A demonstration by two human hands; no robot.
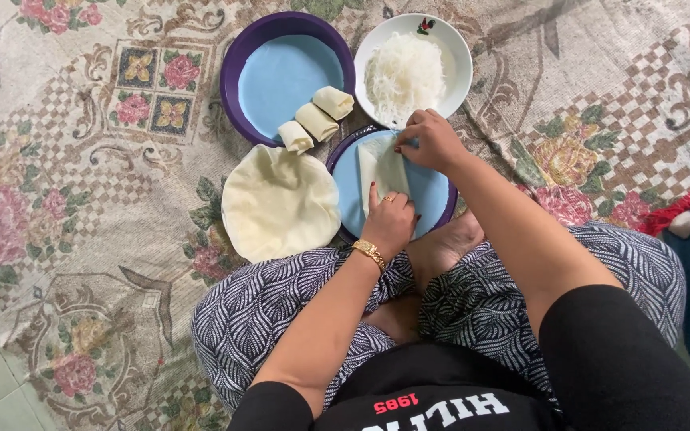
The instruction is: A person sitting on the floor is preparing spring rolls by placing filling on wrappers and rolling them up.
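Wrapper (385, 168) lies half folded on the near blue plate (433, 199), right in front of the crossed legs. Left hand (390, 221) presses its near edge flat with loose fingers. Right hand (433, 142) pinches the far corner. It looks like the folding step; rolling it tight likely comes next. Three rolls (315, 120) sit on the purple-rimmed plate (281, 76), beside a noodle bowl (409, 72) and a wrapper stack (279, 203)
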